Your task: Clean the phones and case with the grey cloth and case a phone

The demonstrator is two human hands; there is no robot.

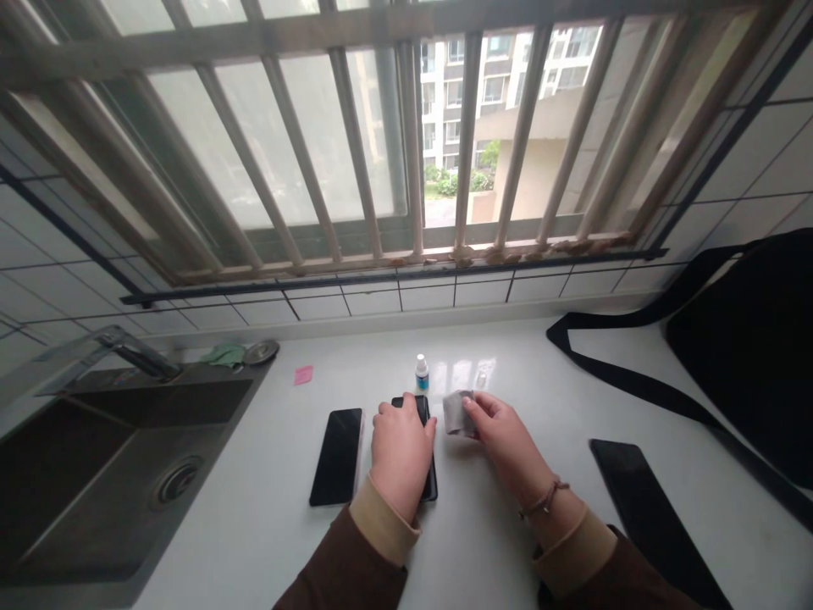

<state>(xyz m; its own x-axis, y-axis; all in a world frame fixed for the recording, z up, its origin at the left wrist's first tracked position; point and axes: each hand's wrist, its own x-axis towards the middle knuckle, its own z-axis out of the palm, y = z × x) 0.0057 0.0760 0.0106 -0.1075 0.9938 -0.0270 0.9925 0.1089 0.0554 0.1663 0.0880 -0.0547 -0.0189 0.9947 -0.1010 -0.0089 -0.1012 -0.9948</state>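
The left hand [400, 453] lies flat on the middle phone [424, 449], long axis toward twelve o'clock, while the right hand [501, 432], just at three o'clock, has its grip pinched on a grey cloth [456, 413].

No text, brand, number or sign can be read anywhere in the view. The small bottle [422, 373] standing on the table [508, 542] behind the middle phone [429, 474] carries a blue label, but its print is too small and blurred to make out. The screens of that phone, of the phone [337, 455] to the left of the bottle and of the dark device [648, 508] well to the right of the bottle are black and show nothing. The pink slip [303, 374] left of the bottle looks blank
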